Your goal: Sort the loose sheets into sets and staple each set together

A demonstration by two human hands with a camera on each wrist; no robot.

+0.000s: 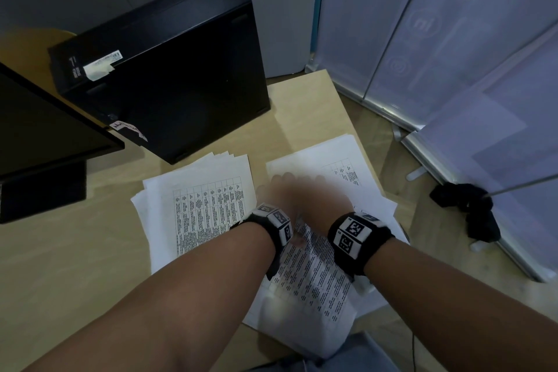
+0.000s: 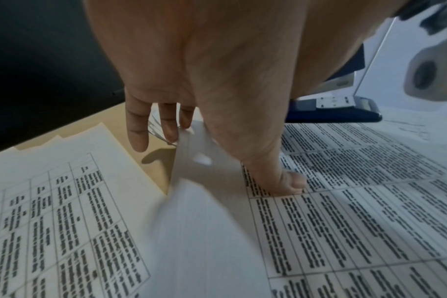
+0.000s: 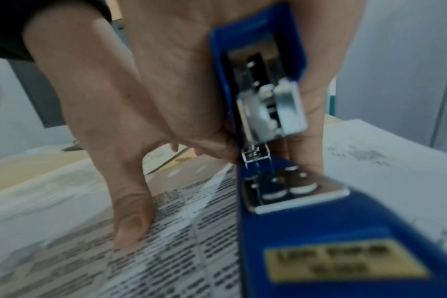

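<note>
Blue stapler (image 3: 288,225) in right hand (image 3: 181,70), gold label (image 3: 345,262) illegible

Dim, cool light. In the head view the left hand (image 1: 273,190) and right hand (image 1: 323,199) smear with motion blur; lines bow near the edges. The right wrist view is soft, the stapler (image 3: 293,221) blurred. Left fingers (image 2: 138,131) shadow the desk (image 2: 157,175)

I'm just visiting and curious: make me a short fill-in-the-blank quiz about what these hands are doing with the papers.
1. The right hand grips a ___ stapler.
2. The left hand presses its ___ onto a printed sheet.
3. The computer case standing on the desk is ___.
Missing words: blue; thumb; black.
</note>
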